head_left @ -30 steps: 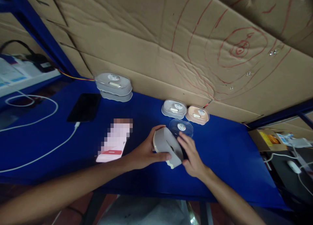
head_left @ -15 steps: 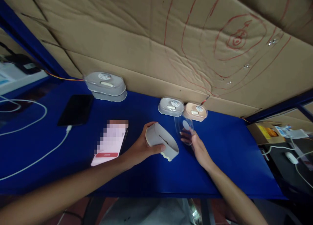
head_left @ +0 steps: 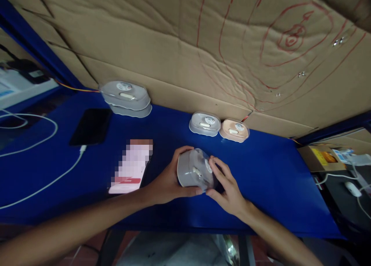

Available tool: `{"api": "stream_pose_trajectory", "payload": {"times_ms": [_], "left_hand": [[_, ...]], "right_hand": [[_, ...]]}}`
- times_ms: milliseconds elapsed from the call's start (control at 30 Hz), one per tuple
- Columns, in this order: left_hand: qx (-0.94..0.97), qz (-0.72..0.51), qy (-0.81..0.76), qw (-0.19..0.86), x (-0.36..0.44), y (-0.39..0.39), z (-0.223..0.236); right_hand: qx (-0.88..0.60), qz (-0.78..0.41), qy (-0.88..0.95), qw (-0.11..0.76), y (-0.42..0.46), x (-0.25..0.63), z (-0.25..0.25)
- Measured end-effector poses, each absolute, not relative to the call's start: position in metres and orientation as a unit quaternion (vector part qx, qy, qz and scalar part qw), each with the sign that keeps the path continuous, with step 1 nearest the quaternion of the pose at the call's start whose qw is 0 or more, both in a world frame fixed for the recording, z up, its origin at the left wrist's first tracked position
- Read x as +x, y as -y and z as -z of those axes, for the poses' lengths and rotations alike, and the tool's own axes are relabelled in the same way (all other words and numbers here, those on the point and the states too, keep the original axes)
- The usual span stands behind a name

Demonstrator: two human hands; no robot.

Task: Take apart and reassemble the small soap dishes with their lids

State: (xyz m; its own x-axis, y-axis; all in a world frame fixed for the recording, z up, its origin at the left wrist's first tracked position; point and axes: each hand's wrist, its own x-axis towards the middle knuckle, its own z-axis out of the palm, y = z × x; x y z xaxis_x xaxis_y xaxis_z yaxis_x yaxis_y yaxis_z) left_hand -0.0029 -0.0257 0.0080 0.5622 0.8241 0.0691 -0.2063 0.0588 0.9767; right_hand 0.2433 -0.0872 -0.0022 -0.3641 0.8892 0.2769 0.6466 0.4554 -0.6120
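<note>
My left hand (head_left: 166,181) grips a grey oval box (head_left: 189,173) from its left side, tilted above the blue table (head_left: 261,181). A clear plastic lid (head_left: 204,166) with a round white sticker now sits over the box. Pressing that lid from the right, my right hand (head_left: 227,187) has its fingers curled against it. Both hands meet near the table's front edge, at its middle.
A grey box (head_left: 204,123) and a peach box (head_left: 234,129), both lidded, stand by the cardboard wall (head_left: 185,46). Two stacked grey boxes (head_left: 126,98) sit at back left. A lit phone (head_left: 130,167), a dark phone (head_left: 91,126) and a white cable (head_left: 37,142) lie left.
My right hand picked the clear lid off the table, carried it left and set it over the grey box, which my left hand kept holding.
</note>
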Motion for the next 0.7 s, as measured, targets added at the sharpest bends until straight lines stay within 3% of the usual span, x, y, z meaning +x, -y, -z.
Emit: {"api": "stream_pose_trajectory", "payload": {"times_ms": [300,567,700], "left_hand": [[0.622,-0.359,-0.259,0.646,-0.005,0.023,0.002],[0.81,-0.3,-0.306,0.401,-0.002,-0.025,-0.027],[0.856,-0.284,-0.305,0.307,0.018,-0.08,-0.027]], "right_hand": [[-0.468,-0.239,0.789,0.32,0.08,0.243,0.007],[-0.528,-0.158,0.811,0.194,0.079,0.321,-0.006],[-0.586,-0.069,0.785,0.188,0.087,0.397,0.007]]}}
